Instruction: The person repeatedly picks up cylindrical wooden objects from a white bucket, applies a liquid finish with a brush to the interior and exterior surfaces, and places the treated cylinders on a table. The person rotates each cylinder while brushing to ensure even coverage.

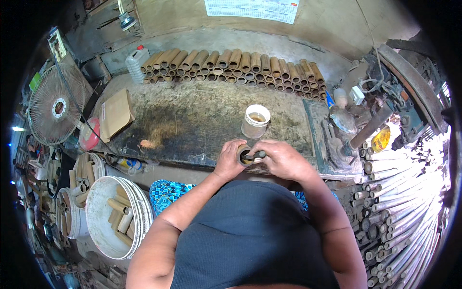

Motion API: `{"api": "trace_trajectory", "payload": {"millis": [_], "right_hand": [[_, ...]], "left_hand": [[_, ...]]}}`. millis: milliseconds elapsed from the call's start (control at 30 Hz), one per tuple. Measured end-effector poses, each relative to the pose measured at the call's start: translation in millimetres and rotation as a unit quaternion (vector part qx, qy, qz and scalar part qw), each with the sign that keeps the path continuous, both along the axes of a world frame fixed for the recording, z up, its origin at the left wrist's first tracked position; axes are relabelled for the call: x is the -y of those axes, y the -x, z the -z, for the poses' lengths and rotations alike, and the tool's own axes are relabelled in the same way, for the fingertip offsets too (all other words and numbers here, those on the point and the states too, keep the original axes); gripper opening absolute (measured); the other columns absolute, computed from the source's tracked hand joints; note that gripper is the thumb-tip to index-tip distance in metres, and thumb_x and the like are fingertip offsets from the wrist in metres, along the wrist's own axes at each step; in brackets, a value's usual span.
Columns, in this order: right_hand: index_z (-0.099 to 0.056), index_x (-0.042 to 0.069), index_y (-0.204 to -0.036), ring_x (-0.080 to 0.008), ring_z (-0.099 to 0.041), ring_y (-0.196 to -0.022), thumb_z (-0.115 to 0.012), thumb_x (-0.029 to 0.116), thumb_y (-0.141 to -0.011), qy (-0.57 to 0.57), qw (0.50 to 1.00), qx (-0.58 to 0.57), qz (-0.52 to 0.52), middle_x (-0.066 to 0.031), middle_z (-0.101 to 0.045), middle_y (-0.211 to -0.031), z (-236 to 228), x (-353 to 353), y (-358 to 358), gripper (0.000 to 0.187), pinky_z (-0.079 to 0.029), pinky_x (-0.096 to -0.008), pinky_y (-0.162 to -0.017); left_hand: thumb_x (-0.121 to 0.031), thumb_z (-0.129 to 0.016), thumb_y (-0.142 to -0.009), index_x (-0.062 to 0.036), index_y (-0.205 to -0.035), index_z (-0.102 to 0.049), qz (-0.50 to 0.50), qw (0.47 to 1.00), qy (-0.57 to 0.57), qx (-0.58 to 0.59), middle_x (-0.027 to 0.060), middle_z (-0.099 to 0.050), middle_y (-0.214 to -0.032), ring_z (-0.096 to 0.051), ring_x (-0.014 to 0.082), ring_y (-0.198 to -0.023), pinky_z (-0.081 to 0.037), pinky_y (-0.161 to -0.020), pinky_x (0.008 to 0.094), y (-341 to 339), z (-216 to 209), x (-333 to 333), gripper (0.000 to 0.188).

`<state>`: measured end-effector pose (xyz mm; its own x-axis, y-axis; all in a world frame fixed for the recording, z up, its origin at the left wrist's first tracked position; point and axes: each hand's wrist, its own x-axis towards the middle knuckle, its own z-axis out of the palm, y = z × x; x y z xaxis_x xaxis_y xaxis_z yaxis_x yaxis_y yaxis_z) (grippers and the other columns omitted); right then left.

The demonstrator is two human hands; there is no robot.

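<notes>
Dark-clad torso [250, 236] lies just below the grip; to the left, a white bucket [99, 207] holds loose tube pieces, apparently for collection. At centre, the left hand [229, 161] clasps a short bamboo-like tube [240, 158], mouth upward, seemingly steadying it for the slim dark tool [260, 154] pinched by the right hand [284, 159] at that opening. Just beyond the grip, a pale cup [253, 130] of brownish liquid stands on the table [202, 130], presumably within easy reach.

a brown tube [246, 159] and whitish cup [253, 130] at centre; tan tubes [224, 59] above; below, a dark shirt [255, 231], blue geometric-patterned cloth [168, 193]; lower left, a white bucket [102, 204].
</notes>
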<state>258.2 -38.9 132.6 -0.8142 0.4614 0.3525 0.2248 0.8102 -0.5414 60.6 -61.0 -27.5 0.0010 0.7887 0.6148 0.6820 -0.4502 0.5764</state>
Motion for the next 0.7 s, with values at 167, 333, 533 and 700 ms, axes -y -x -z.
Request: {"api": "trace_trajectory", "payload": {"millis": [167,333,533,700], "right_hand": [[-0.066,0.005,-0.106,-0.0404,-0.065,-0.102,-0.068,-0.003,-0.077,-0.024,0.997,0.055,-0.038,-0.0163,-0.068,-0.104,-8,-3,1,0.031,-0.054,-0.0475,-0.088],[-0.063,0.005,-0.103,-0.0404,-0.065,-0.100,-0.072,0.003,-0.078,-0.041,0.996,0.065,-0.049,-0.0156,-0.067,-0.103,-13,-6,1,0.027,-0.053,-0.0485,-0.085],[-0.064,0.007,-0.105,-0.0390,-0.066,-0.100,-0.072,0.007,-0.080,-0.066,0.991,0.103,-0.061,-0.0154,-0.067,-0.101,-10,-10,-4,0.026,-0.052,-0.0476,-0.084],[-0.063,0.004,-0.109,-0.0415,-0.065,-0.103,-0.069,0.005,-0.082,-0.031,0.991,0.132,-0.013,-0.0186,-0.067,-0.106,-21,-13,-1,0.028,-0.053,-0.0491,-0.087]], "left_hand": [[-0.025,-0.090,-0.071,-0.0057,-0.125,-0.055,0.020,0.999,0.016,-0.020,0.0146,-0.065,-0.123,-0.058,0.0376,-0.121,-0.048,-0.104,0.0460,0,-6,-1,0.068],[-0.024,-0.089,-0.071,-0.0053,-0.125,-0.056,0.023,0.999,0.034,-0.029,0.0145,-0.065,-0.124,-0.057,0.0371,-0.122,-0.048,-0.104,0.0460,0,-10,-4,0.065],[-0.024,-0.088,-0.071,-0.0048,-0.124,-0.057,0.007,0.996,0.090,-0.015,0.0163,-0.066,-0.122,-0.057,0.0382,-0.122,-0.048,-0.103,0.0462,-2,-18,-4,0.064],[-0.023,-0.088,-0.070,-0.0055,-0.124,-0.057,-0.003,0.991,0.130,-0.012,0.0139,-0.065,-0.125,-0.056,0.0371,-0.123,-0.047,-0.105,0.0462,-6,-24,-7,0.064]]}}
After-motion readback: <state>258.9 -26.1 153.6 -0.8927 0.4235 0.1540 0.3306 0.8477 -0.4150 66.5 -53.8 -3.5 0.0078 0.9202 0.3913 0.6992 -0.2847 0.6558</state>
